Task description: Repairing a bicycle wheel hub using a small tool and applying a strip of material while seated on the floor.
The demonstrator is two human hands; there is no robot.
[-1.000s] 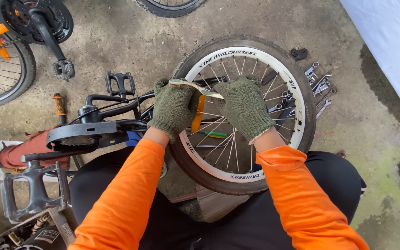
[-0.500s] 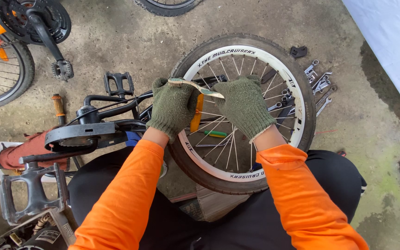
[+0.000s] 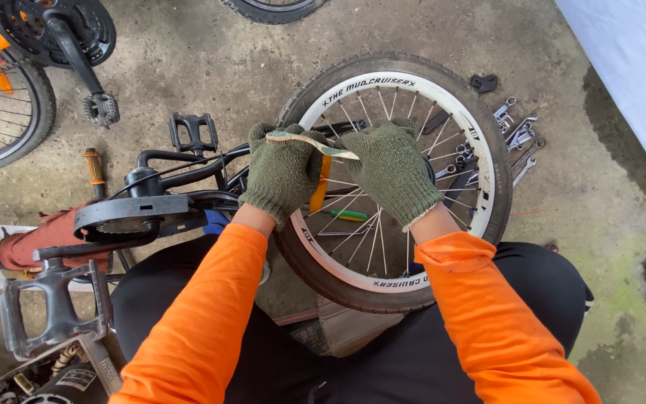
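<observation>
A small bicycle wheel [image 3: 472, 142] with a black tyre and white rim lies flat in front of my knees. Both hands wear green knit gloves and meet over the wheel's hub. My left hand [image 3: 282, 176] grips an orange-handled tool [image 3: 319, 191] that hangs down over the spokes. My right hand [image 3: 392, 172] is closed beside it. A pale, worn, flat strip [image 3: 312, 141] runs across the top of both hands, pinched between them. The hub itself is hidden under my gloves.
A bicycle frame with crank, chain guard and pedals [image 3: 151, 202] lies at my left. Another wheel [image 3: 9, 112] is at the far left. Loose wrenches [image 3: 517, 138] lie on the concrete right of the tyre. A green-handled tool [image 3: 349, 215] shows through the spokes.
</observation>
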